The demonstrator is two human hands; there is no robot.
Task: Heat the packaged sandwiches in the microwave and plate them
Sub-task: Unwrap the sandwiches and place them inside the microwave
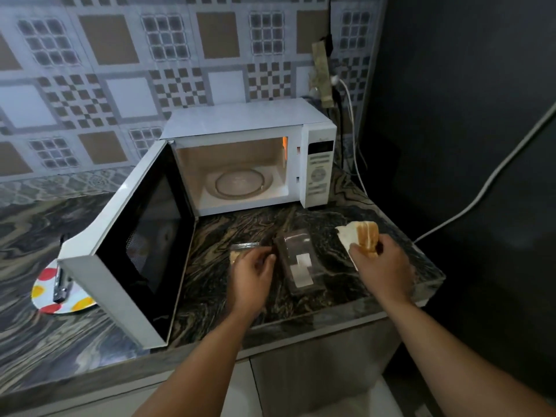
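Observation:
A white microwave [319, 170] stands on the marbled counter with its door [135, 245] swung wide to the left; the glass turntable [240, 183] inside is bare and the cavity is lit. My right hand [382, 266] grips an unwrapped sandwich [361, 236] above the counter's right end. A clear empty-looking package [298, 260] lies on the counter between my hands. My left hand [252, 275] rests on a second packaged sandwich [237, 251], mostly hidden beneath the fingers; whether it grips it is unclear.
A paper plate with red and yellow dots [57, 293] lies left of the open door, with metal tongs [60, 284] on it. Cables [352, 139] hang at the wall behind the microwave. The counter ends just right of my right hand.

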